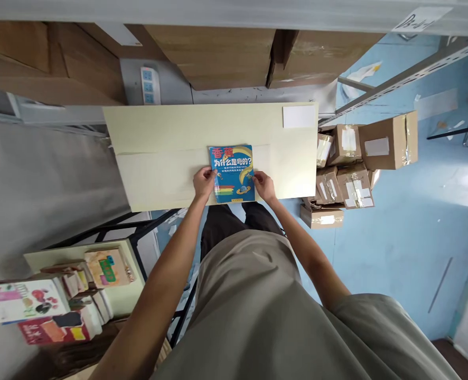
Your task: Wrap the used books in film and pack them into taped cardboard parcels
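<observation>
A blue paperback book (pixel 234 177) with red, white and yellow print lies face up near the front edge of the pale yellow table (pixel 158 132). My left hand (pixel 204 182) pinches its left edge, thumb on the cover. At the opposite edge, my right hand (pixel 264 184) grips the book in the same way, fingers partly tucked beneath. A faint pale sheet or flap seems to lie under the book; its outline is hard to make out. On the table's far right corner rests a white slip of paper (pixel 298 116).
Large cardboard boxes (pixel 222 53) fill the shelf behind the table, with a power strip (pixel 150 85) beside them. Taped parcels (pixel 348 142) are stacked on the blue floor at right. Piles of books (pixel 28 301) sit on a lower-left stand. A grey shelf beam (pixel 234 13) crosses the top.
</observation>
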`<state>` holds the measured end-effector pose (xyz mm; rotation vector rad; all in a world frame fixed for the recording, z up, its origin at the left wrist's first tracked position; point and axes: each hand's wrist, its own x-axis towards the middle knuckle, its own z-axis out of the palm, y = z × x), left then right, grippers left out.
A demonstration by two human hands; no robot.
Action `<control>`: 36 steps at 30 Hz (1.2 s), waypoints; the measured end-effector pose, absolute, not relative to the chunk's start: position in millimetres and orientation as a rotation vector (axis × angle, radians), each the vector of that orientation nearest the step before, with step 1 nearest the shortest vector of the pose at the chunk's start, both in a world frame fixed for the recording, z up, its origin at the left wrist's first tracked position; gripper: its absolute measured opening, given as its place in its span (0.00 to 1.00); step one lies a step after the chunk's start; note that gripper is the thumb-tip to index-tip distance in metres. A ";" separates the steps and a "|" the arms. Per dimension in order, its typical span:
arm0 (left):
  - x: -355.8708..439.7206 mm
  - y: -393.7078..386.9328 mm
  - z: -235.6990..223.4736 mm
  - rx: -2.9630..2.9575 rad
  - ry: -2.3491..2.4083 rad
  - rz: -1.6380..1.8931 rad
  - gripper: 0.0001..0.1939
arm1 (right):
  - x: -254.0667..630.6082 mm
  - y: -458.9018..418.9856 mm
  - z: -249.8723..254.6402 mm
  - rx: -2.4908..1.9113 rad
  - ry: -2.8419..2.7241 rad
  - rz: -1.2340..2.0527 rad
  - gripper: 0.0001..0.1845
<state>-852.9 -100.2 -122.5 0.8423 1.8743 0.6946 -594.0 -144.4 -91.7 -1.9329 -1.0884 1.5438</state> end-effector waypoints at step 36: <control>-842.4 -122.7 -129.0 0.852 1.958 0.767 0.18 | -670.9 -140.9 -82.9 -2.086 -2.068 1.279 0.10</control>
